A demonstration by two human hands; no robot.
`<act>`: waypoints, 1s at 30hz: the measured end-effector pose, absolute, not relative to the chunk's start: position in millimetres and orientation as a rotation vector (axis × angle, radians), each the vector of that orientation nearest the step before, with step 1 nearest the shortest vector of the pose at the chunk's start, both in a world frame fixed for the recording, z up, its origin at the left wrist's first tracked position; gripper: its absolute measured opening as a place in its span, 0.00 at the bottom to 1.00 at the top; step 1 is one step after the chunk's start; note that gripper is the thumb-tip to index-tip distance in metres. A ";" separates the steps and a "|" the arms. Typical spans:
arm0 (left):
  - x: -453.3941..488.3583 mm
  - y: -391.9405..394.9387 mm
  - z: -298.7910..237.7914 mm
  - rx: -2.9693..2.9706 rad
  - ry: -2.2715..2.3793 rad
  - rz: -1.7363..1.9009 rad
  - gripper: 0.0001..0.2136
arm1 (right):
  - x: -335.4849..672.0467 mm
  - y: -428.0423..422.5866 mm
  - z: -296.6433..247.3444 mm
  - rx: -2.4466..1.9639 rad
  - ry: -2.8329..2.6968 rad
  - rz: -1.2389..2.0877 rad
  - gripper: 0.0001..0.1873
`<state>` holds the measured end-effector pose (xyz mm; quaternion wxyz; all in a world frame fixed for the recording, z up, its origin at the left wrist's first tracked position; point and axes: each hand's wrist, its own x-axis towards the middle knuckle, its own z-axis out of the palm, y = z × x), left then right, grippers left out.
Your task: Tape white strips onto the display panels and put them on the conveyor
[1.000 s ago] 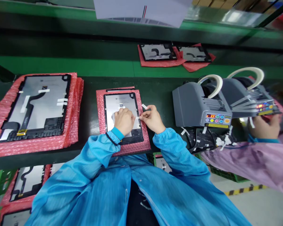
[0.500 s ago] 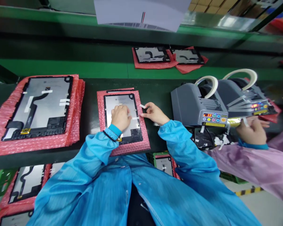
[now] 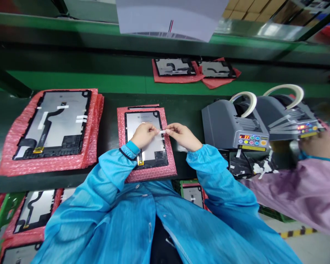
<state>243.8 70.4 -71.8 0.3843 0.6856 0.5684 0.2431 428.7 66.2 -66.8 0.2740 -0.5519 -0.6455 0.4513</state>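
Note:
A short strip of white tape (image 3: pixel 162 131) is stretched between my two hands over the right edge of a tablet screen panel (image 3: pixel 151 154). My left hand (image 3: pixel 145 135) pinches the strip's left end above the panel. At the other end, the fingers of my right hand (image 3: pixel 183 136) are closed on it. The panel lies on pink bubble wrap (image 3: pixel 170 167) directly before me, its silvery back up with a black frame. A gold-coloured connector (image 3: pixel 140 161) shows near its lower left; my left hand hides part of the middle.
Left of me, a taped panel (image 3: pixel 62 123) tops a stack of pink bubble wrap (image 3: pixel 5 161). Two grey tape dispensers (image 3: pixel 222 124) stand at right, where a co-worker's hand (image 3: pixel 320 146) reaches in. More panels (image 3: pixel 176 68) lie at the back and in crates below.
My left hand has lifted off the panel's middle and now grips the tape's free end together with my right hand. The co-worker's hand has moved to the right.

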 end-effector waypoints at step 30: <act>261.9 61.2 -80.6 2.115 1.759 0.331 0.08 | 425.4 70.3 -111.5 -1.728 -1.950 0.525 0.11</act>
